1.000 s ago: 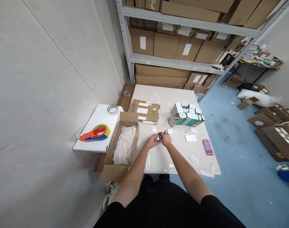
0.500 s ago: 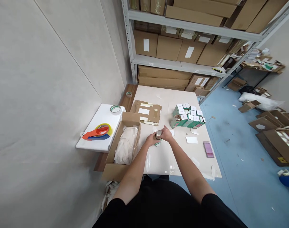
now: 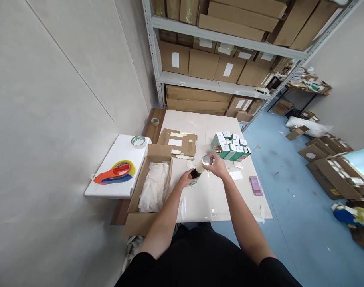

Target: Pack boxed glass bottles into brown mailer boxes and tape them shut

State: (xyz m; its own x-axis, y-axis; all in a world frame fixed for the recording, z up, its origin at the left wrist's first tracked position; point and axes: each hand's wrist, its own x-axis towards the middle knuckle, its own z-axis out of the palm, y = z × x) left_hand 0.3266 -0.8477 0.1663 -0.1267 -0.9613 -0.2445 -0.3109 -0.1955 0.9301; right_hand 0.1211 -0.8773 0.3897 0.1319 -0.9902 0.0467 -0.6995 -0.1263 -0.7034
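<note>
My right hand (image 3: 218,165) grips a cylindrical container (image 3: 201,166) by its shiny silver end. The container is tilted; a pale band runs around it and its lower part looks dark. My left hand (image 3: 186,178) is closed at its lower end, around a small green-and-white box (image 3: 194,183) largely hidden by the fingers. Whether the dark end still sits inside that box I cannot tell. Several green-and-white boxes (image 3: 231,146) stand grouped on the table (image 3: 206,203), beyond my right hand.
To the left, an open carton (image 3: 144,181) holds white plastic bags. Beside it, a white surface (image 3: 107,157) carries an orange tape dispenser (image 3: 114,173) and a tape roll (image 3: 138,140). Flattened cardboard (image 3: 182,143) lies at the back. Shelving (image 3: 194,81) with cartons stands behind the table.
The container has risen and tilted, showing more of its pale side. My right hand has moved right and up with it, my left hand slightly left. The view has shifted a little.
</note>
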